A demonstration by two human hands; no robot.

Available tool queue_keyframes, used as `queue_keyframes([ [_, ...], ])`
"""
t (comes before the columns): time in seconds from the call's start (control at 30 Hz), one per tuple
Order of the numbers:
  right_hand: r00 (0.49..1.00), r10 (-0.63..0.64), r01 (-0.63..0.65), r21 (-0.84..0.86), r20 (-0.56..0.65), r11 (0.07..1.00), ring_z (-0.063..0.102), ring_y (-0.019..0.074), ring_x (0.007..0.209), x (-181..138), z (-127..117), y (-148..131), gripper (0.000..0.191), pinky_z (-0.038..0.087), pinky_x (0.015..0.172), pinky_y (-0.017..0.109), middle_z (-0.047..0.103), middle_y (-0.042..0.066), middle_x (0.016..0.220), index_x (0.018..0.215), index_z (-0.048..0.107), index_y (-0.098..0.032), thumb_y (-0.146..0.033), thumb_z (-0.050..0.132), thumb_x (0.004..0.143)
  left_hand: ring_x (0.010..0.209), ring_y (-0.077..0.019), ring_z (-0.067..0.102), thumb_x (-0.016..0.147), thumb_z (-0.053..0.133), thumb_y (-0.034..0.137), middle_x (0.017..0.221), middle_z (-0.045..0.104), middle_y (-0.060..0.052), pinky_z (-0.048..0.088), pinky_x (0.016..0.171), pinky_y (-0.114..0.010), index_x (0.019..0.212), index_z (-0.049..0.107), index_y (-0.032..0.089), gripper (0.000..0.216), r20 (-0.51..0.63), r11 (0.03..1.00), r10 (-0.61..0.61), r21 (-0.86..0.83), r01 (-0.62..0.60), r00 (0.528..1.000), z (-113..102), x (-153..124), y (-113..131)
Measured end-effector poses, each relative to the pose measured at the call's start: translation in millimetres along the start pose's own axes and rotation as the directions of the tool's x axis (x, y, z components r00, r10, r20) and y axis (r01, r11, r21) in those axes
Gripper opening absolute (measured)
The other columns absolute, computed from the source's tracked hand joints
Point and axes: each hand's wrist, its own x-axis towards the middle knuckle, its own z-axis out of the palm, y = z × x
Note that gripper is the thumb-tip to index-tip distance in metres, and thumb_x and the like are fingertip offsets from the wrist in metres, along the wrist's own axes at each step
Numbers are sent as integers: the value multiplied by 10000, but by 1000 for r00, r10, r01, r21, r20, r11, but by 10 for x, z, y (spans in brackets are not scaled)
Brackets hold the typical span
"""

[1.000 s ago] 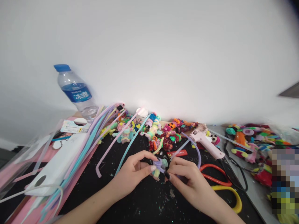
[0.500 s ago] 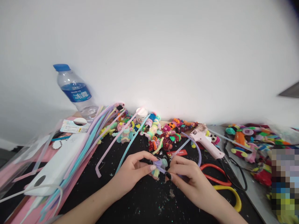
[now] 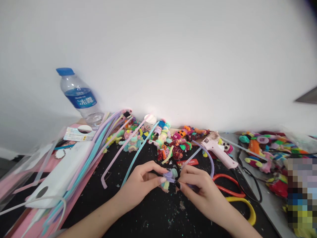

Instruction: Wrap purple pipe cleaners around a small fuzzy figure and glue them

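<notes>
Small pipe-cleaner figure (image 3: 166,184) is pinched by left hand (image 3: 146,178) over black counter (image 3: 153,216), apparently for steadiness; purple pipe cleaner (image 3: 170,179) is pinched by right hand (image 3: 199,185), seemingly for tension.

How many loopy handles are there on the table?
2: a red handle nearer the camera than the pink glue gun, and a yellow handle nearer still. Others may be hidden.

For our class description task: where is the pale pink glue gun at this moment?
In the head view, the pale pink glue gun lies right of centre, beyond the right hand and just past the red handle loop.
</notes>
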Motion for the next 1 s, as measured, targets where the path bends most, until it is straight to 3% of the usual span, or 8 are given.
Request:
queue_keyframes([
  [0.2,999,16,-16,-6,-28,1000,471,118,631,6,7,-1,249,335,555,232,481,-3,703,631,504,-173,-125,463,871,712,-146,612,744,679,228,824,596,-19,495,683,-283,884,718,161,160,-22,999,39,29,-38,999,24,2,46],
  [0.5,1000,12,-12,-27,-9,1000,492,119,635,-15,40,-11,237,351,557,232,502,0,708,646,547,-172,-130,468,865,693,-146,618,685,723,204,834,630,-24,498,663,-274,816,713,161,139,-86,998,21,68,-15,996,34,-3,25],
  [1.0,1000,-5,5,14,-24,1000,522,135,664,6,39,-8,231,401,599,250,551,17,732,722,610,-170,-194,470,905,670,-166,642,734,682,242,819,682,-36,516,692,-309,898,674,152,186,-41,1000,-26,12,26,999,18,1,3],
])
